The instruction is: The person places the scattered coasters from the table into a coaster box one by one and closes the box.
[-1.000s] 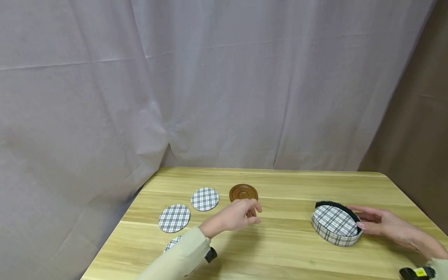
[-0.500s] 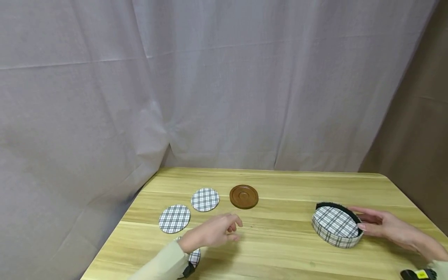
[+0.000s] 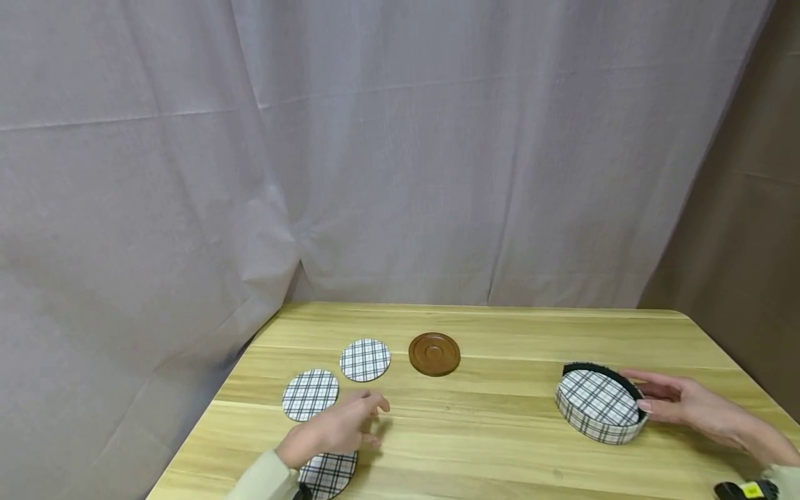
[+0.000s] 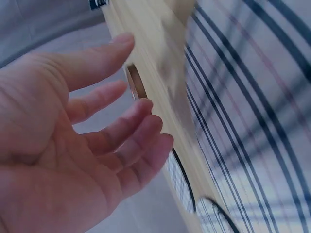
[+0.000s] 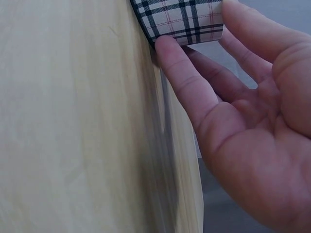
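I am seeing only part of the plaid coaster nearest me: my left hand and its sleeve are covering its near-left edge, and the frame bottom is cutting it off. In the left wrist view that coaster is filling the right side as a blurred plaid sheet, too close to read its outline. My right forearm is running out of the head frame at the lower right, beside a black and yellow strap that is only half showing.

My left hand is hovering palm down just above the surface, fingers relaxed and slightly spread, gripping nothing; the wrist view is showing the fingers loosely bent with open air between them and the wood. My right hand is lying at the right side of the round plaid box, thumb and fingers extended and touching its wall without curling round it.

The round plaid box is sitting on the surface, cream with dark checks, a black rim showing at its back. Well to the left of the box, a brown wooden coaster is lying flat; farther left are two more plaid coasters, and the half-hidden one is lying farthest from the box, at the near edge.
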A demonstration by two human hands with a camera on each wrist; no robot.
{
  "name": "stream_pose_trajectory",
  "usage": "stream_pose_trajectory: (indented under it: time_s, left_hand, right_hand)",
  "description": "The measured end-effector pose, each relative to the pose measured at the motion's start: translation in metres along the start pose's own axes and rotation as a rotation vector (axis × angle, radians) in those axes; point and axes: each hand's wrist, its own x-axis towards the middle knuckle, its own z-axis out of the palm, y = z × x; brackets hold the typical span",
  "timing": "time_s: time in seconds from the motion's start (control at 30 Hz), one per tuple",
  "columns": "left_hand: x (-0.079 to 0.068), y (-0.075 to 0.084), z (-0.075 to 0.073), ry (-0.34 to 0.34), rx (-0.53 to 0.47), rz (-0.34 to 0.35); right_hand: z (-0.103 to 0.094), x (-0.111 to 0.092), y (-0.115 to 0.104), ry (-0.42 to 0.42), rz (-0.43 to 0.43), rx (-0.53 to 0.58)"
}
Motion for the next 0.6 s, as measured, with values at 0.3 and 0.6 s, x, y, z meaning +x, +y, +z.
stream_pose_trajectory:
  time_s: [0.3,0.6]
  left_hand:
    - [-0.016,-0.027,-0.006,-0.053,0.030,-0.032]
    - [-0.026,-0.040,-0.015,-0.100,0.028,-0.131]
  right_hand:
    - [0.001,0.002,-0.001,-0.016,-0.018,-0.003]
    - [0.002,0.002,-0.001,-0.022,-0.048,0.005]
